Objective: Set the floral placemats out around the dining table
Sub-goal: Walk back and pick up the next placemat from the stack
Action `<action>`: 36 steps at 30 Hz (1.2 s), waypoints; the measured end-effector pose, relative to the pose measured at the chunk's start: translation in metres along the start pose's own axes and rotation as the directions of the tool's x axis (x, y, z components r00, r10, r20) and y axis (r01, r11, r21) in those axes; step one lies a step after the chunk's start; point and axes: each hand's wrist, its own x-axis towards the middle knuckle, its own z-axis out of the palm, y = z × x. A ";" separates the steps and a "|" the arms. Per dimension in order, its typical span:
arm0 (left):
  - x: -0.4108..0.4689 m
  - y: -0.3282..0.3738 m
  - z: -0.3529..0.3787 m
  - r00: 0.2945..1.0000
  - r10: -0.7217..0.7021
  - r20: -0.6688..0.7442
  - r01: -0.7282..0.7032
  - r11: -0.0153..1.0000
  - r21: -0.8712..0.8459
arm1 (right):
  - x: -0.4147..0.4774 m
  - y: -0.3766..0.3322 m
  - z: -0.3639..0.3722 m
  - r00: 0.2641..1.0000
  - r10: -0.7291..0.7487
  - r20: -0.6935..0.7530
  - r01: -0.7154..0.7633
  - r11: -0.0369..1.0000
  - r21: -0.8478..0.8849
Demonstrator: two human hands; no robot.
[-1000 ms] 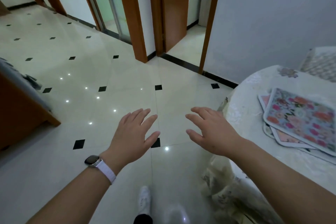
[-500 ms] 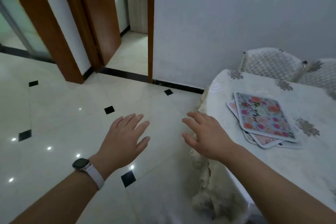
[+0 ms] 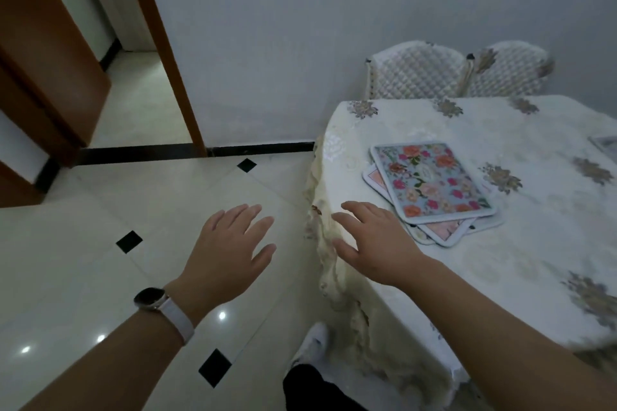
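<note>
A stack of floral placemats lies on the dining table, near its left edge. The top mat is pale blue with pink and orange flowers; pinkish mats stick out beneath it. My right hand hovers over the table's left edge, fingers spread, just short of the stack and holding nothing. Out over the floor, left of the table, my left hand is open and empty, with a watch on its wrist.
A cream tablecloth hangs down the table's side. Two quilted chairs stand behind the table against the grey wall. Another flat item shows at the right edge. A doorway with a wooden frame opens at the left. My white shoe is on the tiled floor.
The view has swung right, bringing the table and placemats toward the middle. Both hands stay open and spread; my right hand has moved from beside the table to over its edge, nearer the stack.
</note>
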 end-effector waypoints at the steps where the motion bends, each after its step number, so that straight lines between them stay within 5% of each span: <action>1: 0.018 -0.001 0.004 1.000 0.009 0.011 -0.009 1.000 -0.001 | 0.012 0.008 0.002 1.000 0.012 -0.002 -0.012 1.000 0.012; 10: 0.185 -0.009 0.032 0.988 0.113 0.104 -0.121 0.989 0.081 | 0.096 0.110 -0.005 0.982 0.190 -0.012 -0.188 0.977 0.103; 18: 0.279 0.036 0.057 0.940 0.320 0.119 -0.317 0.948 -0.037 | 0.082 0.181 -0.019 0.910 0.415 -0.025 -0.407 0.902 0.147; 28: 0.380 0.084 0.098 0.777 0.606 0.171 -0.590 0.795 -0.137 | 0.060 0.215 0.012 0.752 0.659 0.022 -0.649 0.734 0.202; 36: 0.478 0.082 0.139 0.599 0.773 0.208 -0.723 0.634 -0.274 | 0.114 0.224 0.027 0.558 0.826 0.077 -0.809 0.520 0.274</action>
